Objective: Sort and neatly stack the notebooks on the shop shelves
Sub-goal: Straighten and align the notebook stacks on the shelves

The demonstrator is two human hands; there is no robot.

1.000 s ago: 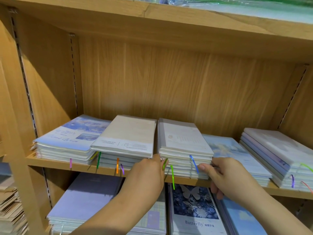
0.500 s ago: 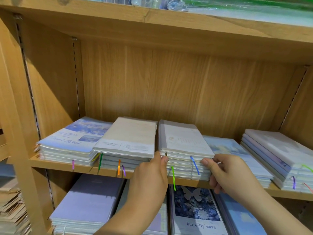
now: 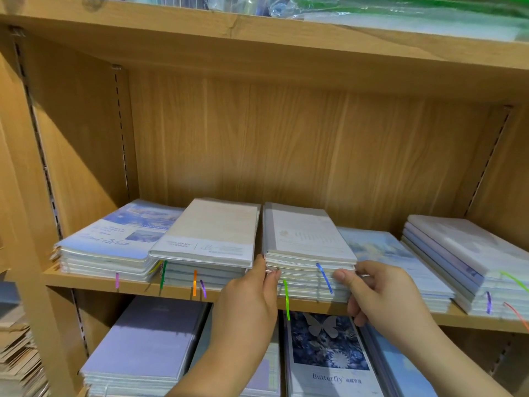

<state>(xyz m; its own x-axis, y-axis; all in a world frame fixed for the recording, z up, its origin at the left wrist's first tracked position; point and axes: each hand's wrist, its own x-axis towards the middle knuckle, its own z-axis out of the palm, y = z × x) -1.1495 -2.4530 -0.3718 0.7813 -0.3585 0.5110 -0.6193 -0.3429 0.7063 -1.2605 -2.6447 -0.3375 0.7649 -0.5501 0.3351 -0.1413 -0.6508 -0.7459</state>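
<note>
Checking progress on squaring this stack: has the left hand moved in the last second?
Yes, slightly: the left hand crept up from the shelf edge, fingertips now in the gap beside the middle stack.

Bright, soft, wide-angle edge warping

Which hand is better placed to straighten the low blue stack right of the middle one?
Right. The right hand holds the middle stack at its right front corner, directly beside the low blue stack; the left hand is at the opposite corner, by the cream stack.
</note>
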